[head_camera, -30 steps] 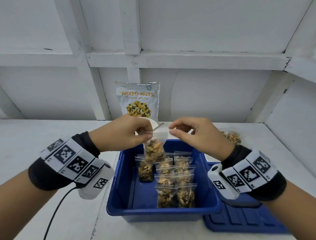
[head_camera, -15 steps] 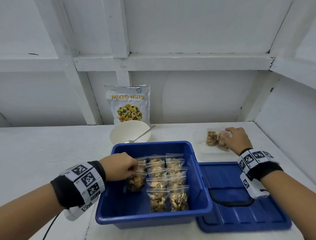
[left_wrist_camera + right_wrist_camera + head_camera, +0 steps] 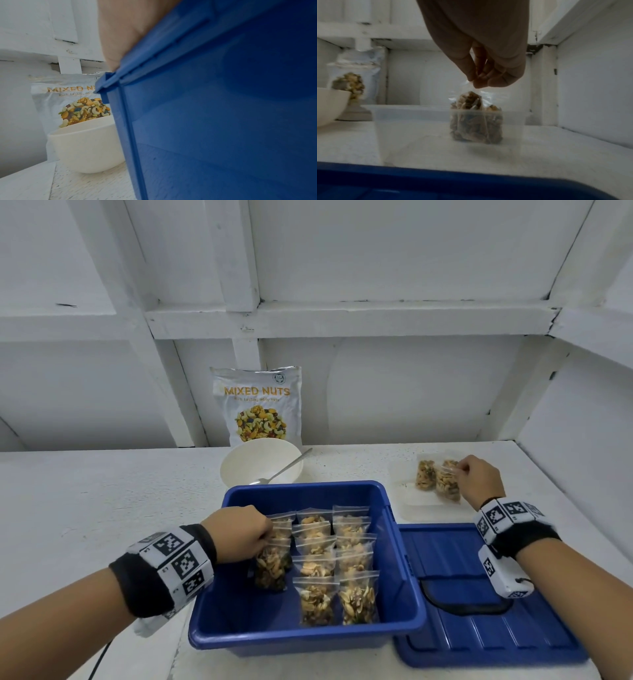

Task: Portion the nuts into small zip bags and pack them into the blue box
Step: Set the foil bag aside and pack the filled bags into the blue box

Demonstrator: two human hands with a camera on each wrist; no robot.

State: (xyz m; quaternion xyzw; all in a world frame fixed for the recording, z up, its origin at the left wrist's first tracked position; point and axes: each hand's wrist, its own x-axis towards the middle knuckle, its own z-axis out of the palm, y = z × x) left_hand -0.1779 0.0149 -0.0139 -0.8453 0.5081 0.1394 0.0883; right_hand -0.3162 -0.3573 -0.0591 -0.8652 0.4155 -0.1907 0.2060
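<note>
1. Packing step: my left hand (image 3: 239, 534) pinches a filled zip bag (image 3: 272, 568) inside the blue box (image 3: 308, 642).
2. My right hand (image 3: 479, 479) pinches another bag (image 3: 447, 484) in the clear tray (image 3: 411, 505).
3. Next, I judge: release left, carry right bag across.

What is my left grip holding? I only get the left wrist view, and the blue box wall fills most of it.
Observer: The left grip holds the top of a filled zip bag inside the blue box, to the left of the two rows of packed bags.
Operator: And the right grip?
Observer: The right grip pinches the top of another filled bag that stands in a clear container on the table, behind the blue lid.
Operator: Are other bags waiting outside the box?
Observer: Yes, one more filled bag stands beside it in that container.
</note>
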